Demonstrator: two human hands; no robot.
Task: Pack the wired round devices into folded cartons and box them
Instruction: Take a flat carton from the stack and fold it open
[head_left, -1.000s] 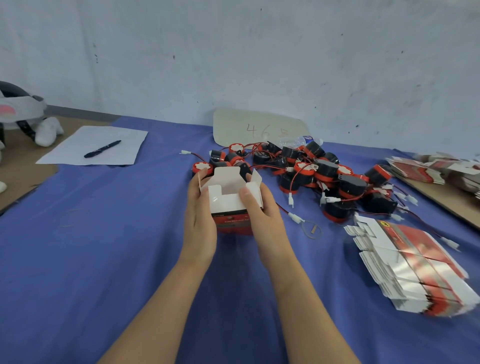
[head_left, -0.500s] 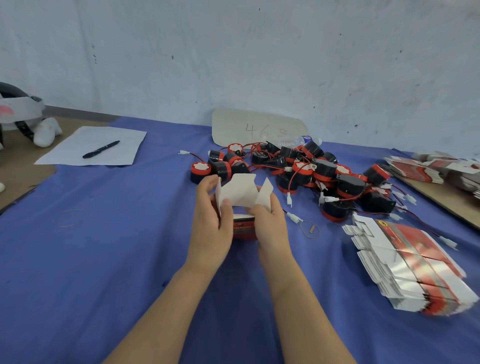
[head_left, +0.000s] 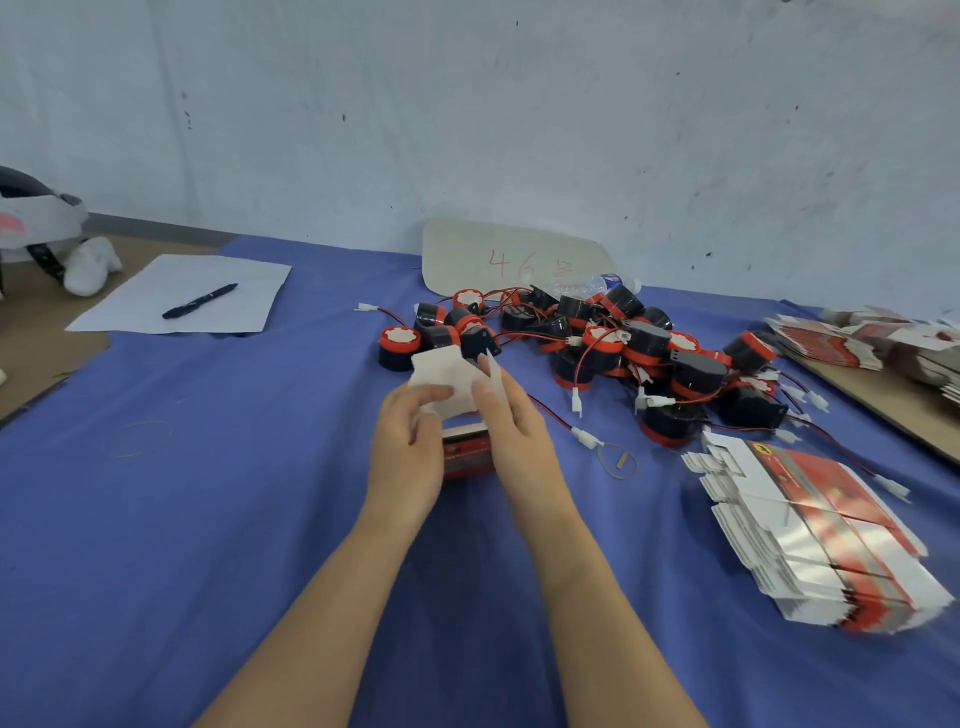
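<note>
The small red-and-white cardboard carton (head_left: 467, 457), gripped by the left hand (head_left: 408, 452) and the right hand (head_left: 519, 436) on the blue tablecloth (head_left: 208, 519) in front of the heap of black-and-red round wired devices (head_left: 623, 353), stood open a second ago; now its white flaps (head_left: 441, 374) are bent over, so probably one end is closing.

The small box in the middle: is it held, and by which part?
Yes, by both hands: the left hand grips the left side and white top flap of the box, the right hand its right side.
</note>
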